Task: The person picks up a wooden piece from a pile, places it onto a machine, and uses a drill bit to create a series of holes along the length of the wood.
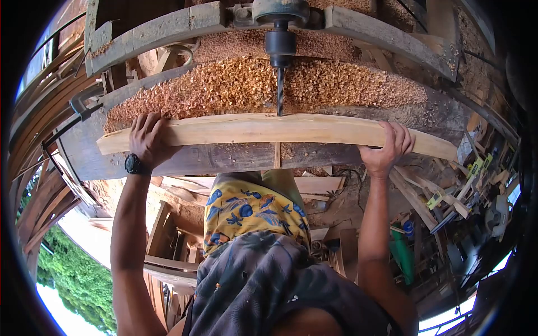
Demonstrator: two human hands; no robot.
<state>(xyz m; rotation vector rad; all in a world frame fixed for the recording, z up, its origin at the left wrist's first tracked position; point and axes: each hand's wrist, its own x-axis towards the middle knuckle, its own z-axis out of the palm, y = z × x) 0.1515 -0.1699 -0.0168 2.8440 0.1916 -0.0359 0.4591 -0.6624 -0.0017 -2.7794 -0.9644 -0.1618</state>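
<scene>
Plank (pixel 269 130), long, pale and slightly bowed, lies crosswise on the dark, worn machine table (pixel 224 158), reaching from the left of the view almost to the right, with both ends past the hands that hold it. Behind it, heaped against the back of the table, sits a broad bank of orange-brown wood shavings (pixel 213 87), touching or just short of the plank's far edge. Above the heap runs a curved grey timber beam (pixel 151 31).

From the top of the view a drill chuck (pixel 280 43) hangs down, and its twisted bit (pixel 280 92) points straight at the plank's middle. The tip meets the top face near the far edge; whether it has entered the wood cannot be told.

The left hand (pixel 148 139) grips the plank near its left end, fingers spread across the top face and bent over the far edge. The right hand (pixel 386 148) clasps it well to the right of the bit, fingers wrapped over the top and closed around the wood. A black wristwatch (pixel 133 164) sits on the left wrist.
</scene>
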